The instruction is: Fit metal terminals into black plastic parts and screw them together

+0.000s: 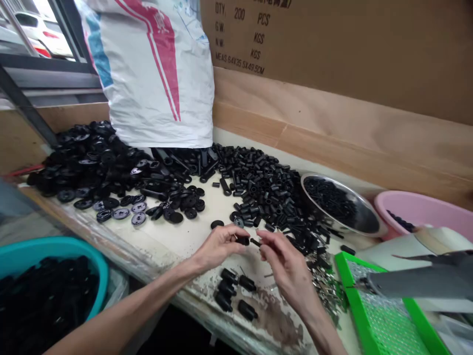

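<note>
My left hand pinches a short black plastic sleeve between thumb and fingers. My right hand comes in from the right, its fingertips closed on a thin black pin just off the sleeve's end. Below the hands, several finished-looking black cylindrical parts lie on the scarred workbench. A heap of black plastic sleeves spreads just beyond my hands, and a small pile of silver metal clips sits by my right wrist.
Black plastic discs lie heaped at left, under a white woven sack. A steel bowl of black pieces and a pink basin stand at right. A green tray sits front right; a teal tub of black parts stands below left.
</note>
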A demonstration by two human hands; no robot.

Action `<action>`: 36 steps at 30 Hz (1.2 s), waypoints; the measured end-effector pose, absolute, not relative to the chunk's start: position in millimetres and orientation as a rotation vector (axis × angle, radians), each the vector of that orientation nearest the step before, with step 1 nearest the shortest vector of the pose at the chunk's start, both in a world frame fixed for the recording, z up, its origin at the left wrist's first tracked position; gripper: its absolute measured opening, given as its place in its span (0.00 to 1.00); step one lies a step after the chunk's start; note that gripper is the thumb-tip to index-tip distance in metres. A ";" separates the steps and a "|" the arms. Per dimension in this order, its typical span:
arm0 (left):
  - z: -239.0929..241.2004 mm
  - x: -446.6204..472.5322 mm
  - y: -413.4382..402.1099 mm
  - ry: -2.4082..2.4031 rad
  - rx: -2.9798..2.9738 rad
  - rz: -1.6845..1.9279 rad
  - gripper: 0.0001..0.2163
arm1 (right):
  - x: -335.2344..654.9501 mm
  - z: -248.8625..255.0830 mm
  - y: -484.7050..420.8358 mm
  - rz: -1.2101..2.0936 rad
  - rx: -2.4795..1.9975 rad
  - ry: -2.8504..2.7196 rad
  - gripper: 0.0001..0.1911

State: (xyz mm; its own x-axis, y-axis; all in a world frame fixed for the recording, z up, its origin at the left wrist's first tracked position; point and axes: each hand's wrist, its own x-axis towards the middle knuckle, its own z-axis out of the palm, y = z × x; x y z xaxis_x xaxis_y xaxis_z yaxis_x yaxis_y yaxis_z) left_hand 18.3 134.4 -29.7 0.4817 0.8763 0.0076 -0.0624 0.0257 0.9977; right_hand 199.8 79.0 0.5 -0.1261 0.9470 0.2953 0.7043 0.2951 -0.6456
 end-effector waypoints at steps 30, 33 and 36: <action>-31.8 9.5 133.1 0.725 1.451 0.826 0.10 | 186.0 -14.5 86.3 0.693 -1.393 -1.724 0.07; -31.7 10.4 133.1 0.735 1.441 0.831 0.09 | 184.5 -20.7 84.3 0.670 -1.445 -1.696 0.06; -31.3 11.1 132.3 0.715 1.392 0.805 0.09 | 181.4 -26.2 81.6 0.682 -1.491 -1.657 0.09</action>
State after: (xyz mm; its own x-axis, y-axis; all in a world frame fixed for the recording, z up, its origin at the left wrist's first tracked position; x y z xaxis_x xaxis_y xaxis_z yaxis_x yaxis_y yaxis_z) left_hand 11.1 132.3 -31.3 0.5552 0.8311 0.0308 -0.0679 0.0084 0.9977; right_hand 181.4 81.6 -26.2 0.0018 0.9799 0.1994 0.5561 0.1647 -0.8146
